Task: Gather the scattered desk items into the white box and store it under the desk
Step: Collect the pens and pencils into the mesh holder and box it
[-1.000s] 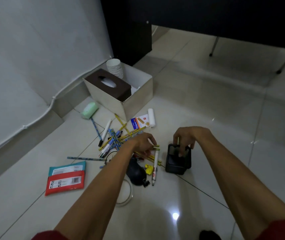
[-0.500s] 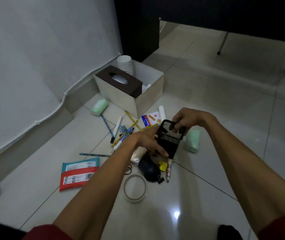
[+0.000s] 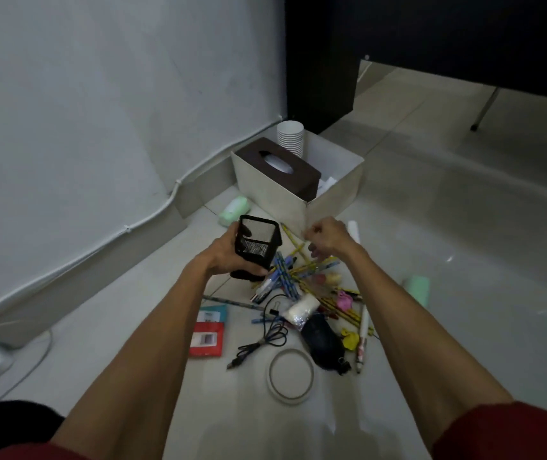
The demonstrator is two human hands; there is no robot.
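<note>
The left hand (image 3: pixel 224 258) has its fingers wrapped round the lower part of a black square wire-mesh pen holder (image 3: pixel 258 242), which it holds off the floor, tilted, just near of the white fabric-sided box (image 3: pixel 273 190). The right hand (image 3: pixel 327 239) hovers to its right with fingers curled together; nothing shows in them.

The box stands on the floor at the far left by the wall, just beside the dark desk (image 3: pixel 431 34). It already holds a brown tissue box (image 3: pixel 283 161) and a stack of white paper cups (image 3: pixel 290 137).

The likeliest trouble is space. The tissue box fills the left half, so the holder probably has to go into the right-hand gap. If it is dropped at a tilt it could catch on the soft rim or knock the cups over.

Below both hands lies a loose heap of yellow and blue pencils and pens (image 3: pixel 298 270). Near of it are a tangled black cable (image 3: pixel 262 340) and a clear tape ring (image 3: pixel 290 376). Grabbing the pencils by the fistful may scatter them, since round shafts roll on smooth tile. The cable could also drag small neighbours along when lifted.
</note>
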